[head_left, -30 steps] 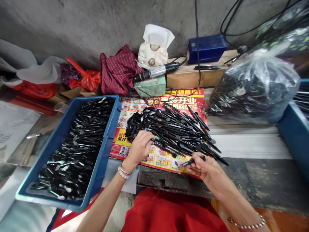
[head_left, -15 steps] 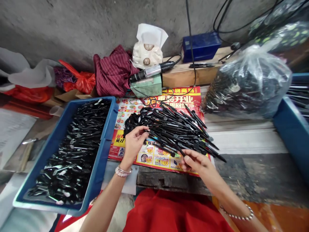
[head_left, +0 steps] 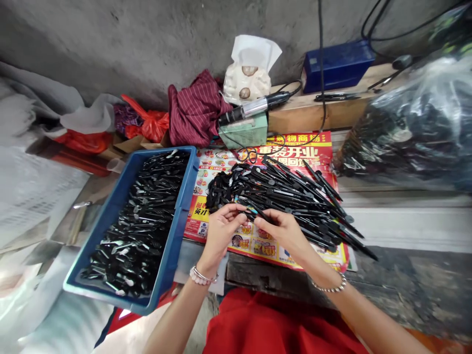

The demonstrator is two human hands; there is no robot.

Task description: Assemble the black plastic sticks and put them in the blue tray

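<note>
My left hand (head_left: 222, 230) pinches a slim black pen-like piece (head_left: 262, 214) at its left end, thumb against the fingers. From the other side my right hand (head_left: 285, 231) grips a black piece too, its fingertips close to the left ones. Whether both hold one piece or two cannot be made out. Just beyond the hands lies a pile of similar long black pieces (head_left: 295, 196), some with small round discs, on a red and yellow printed flyer (head_left: 194, 227). On the left, a blue bin (head_left: 183, 209) is full of black pieces with shiny tips.
Behind the flyer, a corded cylindrical tool (head_left: 254, 106) rests on a pale green box (head_left: 246, 132). A tissue pack (head_left: 246, 81), striped maroon cloth (head_left: 197, 110) and blue box (head_left: 339, 68) stand along the wall. A filled clear bag (head_left: 416, 128) sits at right.
My right hand has moved left and up from the pile's near edge to meet my left hand. The view has turned left, so the scene sits further right.
</note>
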